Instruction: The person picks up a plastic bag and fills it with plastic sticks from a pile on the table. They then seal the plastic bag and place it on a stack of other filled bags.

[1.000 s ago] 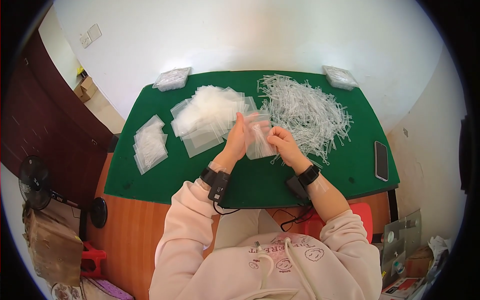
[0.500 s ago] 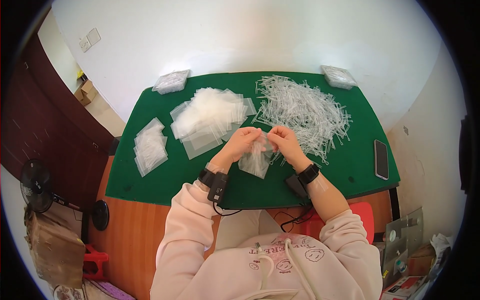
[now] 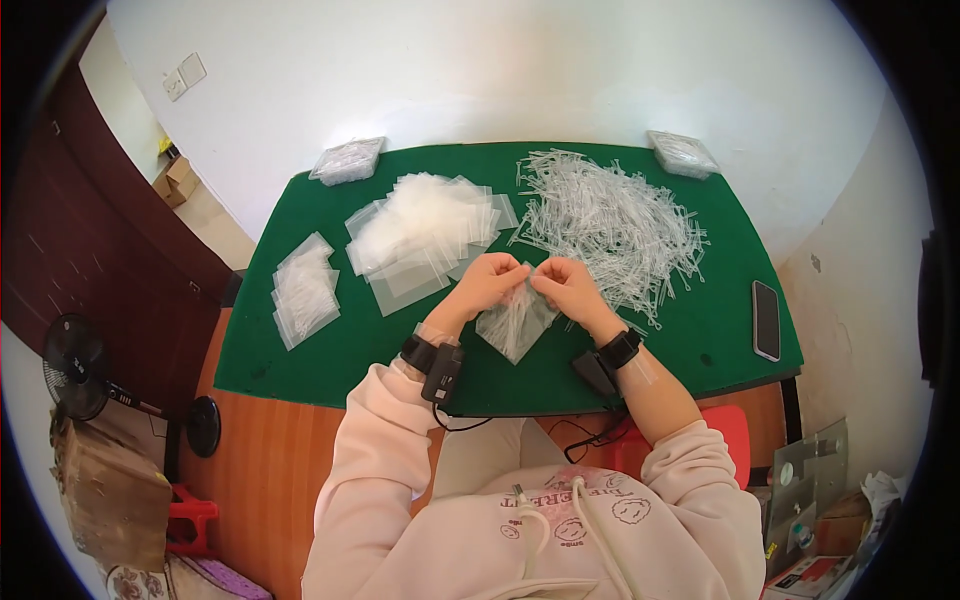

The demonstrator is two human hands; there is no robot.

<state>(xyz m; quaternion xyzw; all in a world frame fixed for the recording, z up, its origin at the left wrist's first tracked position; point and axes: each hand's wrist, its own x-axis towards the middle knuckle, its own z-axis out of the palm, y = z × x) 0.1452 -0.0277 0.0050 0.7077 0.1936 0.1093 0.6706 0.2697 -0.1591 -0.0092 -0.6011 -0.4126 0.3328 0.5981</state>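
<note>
My left hand [image 3: 490, 283] and my right hand [image 3: 570, 288] pinch the upper edge of a clear plastic bag [image 3: 514, 328], with their fingertips close together. The bag hangs tilted towards me above the green-covered table [image 3: 400, 365] and has thin clear sticks inside. Just beyond my right hand spreads a large heap of small clear plastic sticks [image 3: 615, 225], some with looped ends. Past my left hand lies a loose pile of flat clear bags [image 3: 425, 235]. Farther left, several filled bags [image 3: 305, 290] overlap in a stack.
A clear box of sticks [image 3: 348, 160] stands at the back left corner, another clear box [image 3: 684, 154] at the back right. A phone [image 3: 766, 320] lies near the right edge. Beside the table are a black fan [image 3: 78, 367] and a red stool [image 3: 190, 520].
The bag's lower part has swung a little and its contents show more plainly. My fingers have shifted slightly along its top edge. The whole view has moved a little.
</note>
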